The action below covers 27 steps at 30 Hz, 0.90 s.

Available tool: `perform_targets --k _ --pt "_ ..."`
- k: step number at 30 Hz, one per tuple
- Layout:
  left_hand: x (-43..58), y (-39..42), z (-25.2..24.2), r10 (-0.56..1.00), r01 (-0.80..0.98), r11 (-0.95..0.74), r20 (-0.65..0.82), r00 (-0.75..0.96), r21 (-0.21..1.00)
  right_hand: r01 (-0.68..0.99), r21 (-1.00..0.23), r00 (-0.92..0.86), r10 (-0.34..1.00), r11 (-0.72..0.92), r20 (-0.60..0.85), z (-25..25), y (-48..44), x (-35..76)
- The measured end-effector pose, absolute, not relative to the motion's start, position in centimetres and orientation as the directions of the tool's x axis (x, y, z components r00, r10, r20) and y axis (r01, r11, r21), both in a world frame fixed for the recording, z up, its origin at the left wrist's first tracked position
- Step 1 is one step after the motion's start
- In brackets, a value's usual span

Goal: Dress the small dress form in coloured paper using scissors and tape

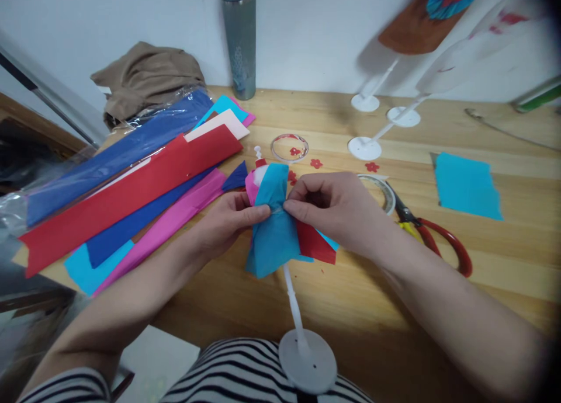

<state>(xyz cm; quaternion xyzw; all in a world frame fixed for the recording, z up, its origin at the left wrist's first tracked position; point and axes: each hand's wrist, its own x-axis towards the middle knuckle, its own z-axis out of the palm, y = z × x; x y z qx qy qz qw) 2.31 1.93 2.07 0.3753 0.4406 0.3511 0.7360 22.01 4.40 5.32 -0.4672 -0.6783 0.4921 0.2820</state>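
Note:
A piece of light blue crepe paper [276, 233] is gathered at its middle around a figure on a white stand [307, 359], whose round base is nearest my body. Pink paper [251, 187] and a white rounded part show at the figure's top, and red paper [319, 246] sticks out below on the right. My left hand [240, 213] is closed, its thumb pressing the blue paper's gathered middle from the left. My right hand [326, 201] pinches at the same gather from the right. A thin pale line crosses the gather; whether it is thread or tape I cannot tell.
Colored crepe paper strips [131, 193] lie at the left. Red-handled scissors [438, 239], a tape roll [385, 193], a clear ring [289, 148] and a blue paper square [468, 184] are on the table. White stands [364, 148] and a bottle [239, 47] are at the back.

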Motion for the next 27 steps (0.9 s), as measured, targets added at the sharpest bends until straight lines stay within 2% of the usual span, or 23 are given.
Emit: perform_targets --k 5,9,12,18,20,23,25,27 --pt "2.1 1.8 2.2 0.857 -0.200 0.420 -0.314 0.409 0.885 0.325 -0.946 -0.383 0.915 0.002 -0.130 5.7 4.6 22.5" --pt "1.7 1.6 2.1 0.853 -0.193 0.395 -0.280 0.440 0.898 0.141 -0.976 -0.458 0.863 -0.168 -0.215 5.6 4.6 22.7" --pt "1.6 1.5 2.1 0.852 -0.176 0.386 -0.276 0.446 0.906 0.040 -0.949 -0.527 0.800 -0.312 -0.285 5.4 4.6 22.6" --pt "1.4 1.5 2.0 0.863 -0.203 0.375 -0.261 0.432 0.905 -0.052 -0.908 -0.598 0.742 -0.415 -0.305 5.4 4.9 23.1" --pt "1.2 1.5 1.9 0.871 -0.228 0.355 -0.232 0.433 0.907 -0.042 -0.936 -0.536 0.798 -0.350 -0.274 5.5 5.3 24.0" --pt "0.7 1.5 2.0 0.882 -0.270 0.335 -0.200 0.426 0.903 0.142 -0.987 -0.452 0.883 -0.070 -0.128 5.5 5.8 25.7" --pt "0.5 1.4 2.3 0.891 -0.278 0.356 -0.233 0.391 0.892 0.302 -0.950 -0.507 0.857 0.079 -0.090 5.2 6.0 26.7" --pt "0.2 1.5 2.8 0.886 -0.255 0.400 -0.300 0.353 0.880 0.464 -0.861 -0.575 0.810 0.209 -0.113 4.7 6.2 27.6"
